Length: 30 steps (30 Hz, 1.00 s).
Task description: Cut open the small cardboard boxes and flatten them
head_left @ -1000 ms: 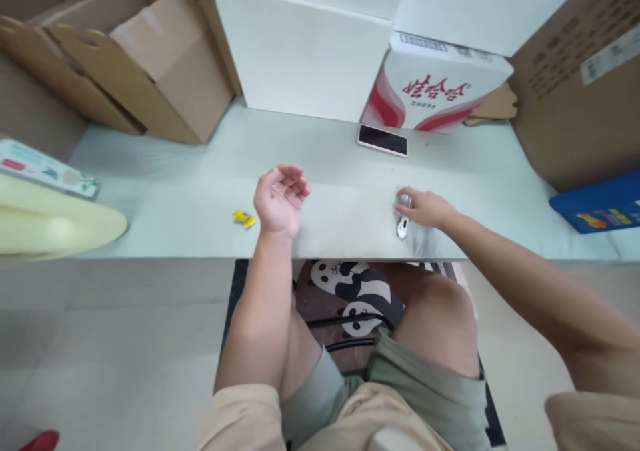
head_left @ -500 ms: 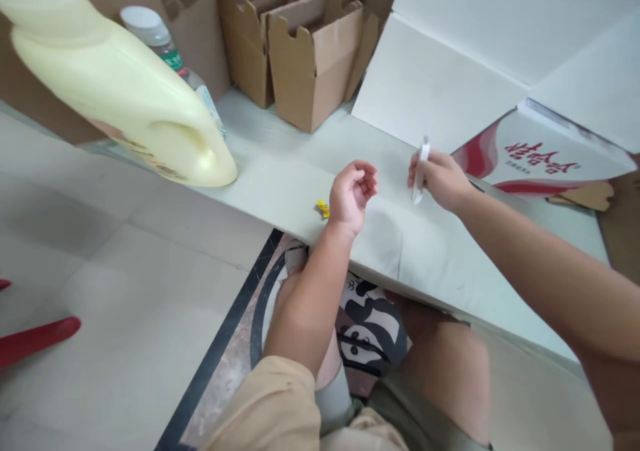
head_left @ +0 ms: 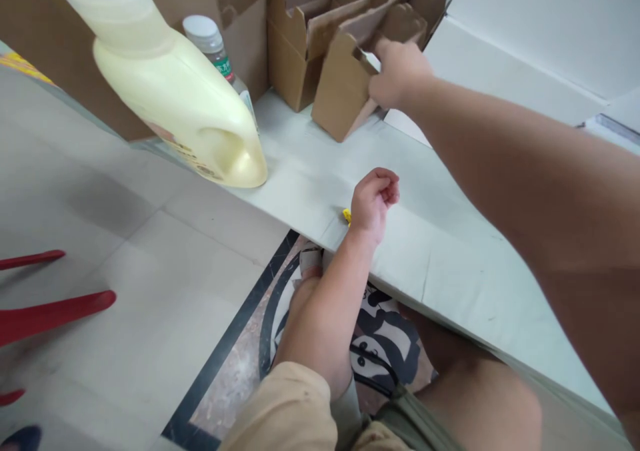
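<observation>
My right hand (head_left: 403,77) reaches over the rim of a small open cardboard box (head_left: 345,81), its fingers partly hidden at the opening. A bit of a slim white object (head_left: 372,61) shows beside the fingers; its kind is not clear. The box leans slightly under the hand. Over the front part of the table, my left hand (head_left: 375,201) is loosely closed, fingers curled, with nothing visible in it. A small yellow object (head_left: 347,216) lies right beside the left wrist, partly covered by it.
More cardboard boxes (head_left: 293,54) stand behind and left of the touched one. A pale yellow jug (head_left: 175,84) and a white-capped bottle (head_left: 220,54) occupy the table's left end. A white carton (head_left: 525,44) stands at the back right. Red legs (head_left: 60,311) cross the floor at left.
My right hand has moved left and away from me, from above the table to the cardboard box, which now tilts. My left hand keeps its pose. The view has shifted left.
</observation>
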Motion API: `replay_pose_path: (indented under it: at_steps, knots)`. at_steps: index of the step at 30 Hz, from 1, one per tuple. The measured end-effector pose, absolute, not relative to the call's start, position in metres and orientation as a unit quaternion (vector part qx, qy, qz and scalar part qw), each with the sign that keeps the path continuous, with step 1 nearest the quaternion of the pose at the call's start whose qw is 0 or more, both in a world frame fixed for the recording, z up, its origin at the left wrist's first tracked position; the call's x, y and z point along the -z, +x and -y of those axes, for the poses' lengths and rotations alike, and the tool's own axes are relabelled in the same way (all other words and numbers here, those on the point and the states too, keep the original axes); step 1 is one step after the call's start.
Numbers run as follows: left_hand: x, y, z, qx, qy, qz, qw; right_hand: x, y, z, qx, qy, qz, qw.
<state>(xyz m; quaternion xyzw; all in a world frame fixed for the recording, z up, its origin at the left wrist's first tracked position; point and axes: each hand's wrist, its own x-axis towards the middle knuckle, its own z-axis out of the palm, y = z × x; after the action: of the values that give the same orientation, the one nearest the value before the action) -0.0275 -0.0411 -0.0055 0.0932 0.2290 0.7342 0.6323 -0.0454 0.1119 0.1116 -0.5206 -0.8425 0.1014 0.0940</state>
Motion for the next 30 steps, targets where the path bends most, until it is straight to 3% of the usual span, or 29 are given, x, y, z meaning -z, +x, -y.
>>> replay_pose_path:
  at_steps: [4,7,10,13,17,23,27,30]
  knots:
    - [0.007,-0.027,0.042,-0.733,0.129,-0.282,0.605,-0.105,-0.006,-0.102,-0.047,-0.555,0.828,0.067]
    - [0.008,-0.027,0.046,-0.761,0.14,-0.348,0.529,-0.103,0.041,-0.082,-0.015,-0.58,0.809,0.096]
    - [0.011,-0.027,0.051,-0.794,0.165,-0.412,0.415,-0.099,0.105,-0.05,0.005,-0.603,0.778,0.177]
    - [0.014,-0.024,0.053,-0.796,0.21,-0.451,0.344,-0.089,0.177,-0.003,0.014,-0.59,0.743,0.315]
    - [0.008,-0.005,0.056,-0.756,0.333,-0.401,0.396,-0.071,0.248,0.082,0.042,-0.58,0.686,0.437]
    - [0.002,0.036,0.076,-0.606,0.502,-0.298,0.54,-0.033,0.28,0.171,-0.008,-0.647,0.64,0.415]
    - [0.011,0.05,0.076,-0.586,0.517,-0.335,0.526,-0.011,0.28,0.182,-0.102,-0.614,0.584,0.521]
    - [0.013,0.057,0.07,-0.591,0.518,-0.363,0.501,-0.003,0.285,0.189,-0.14,-0.603,0.583,0.527]
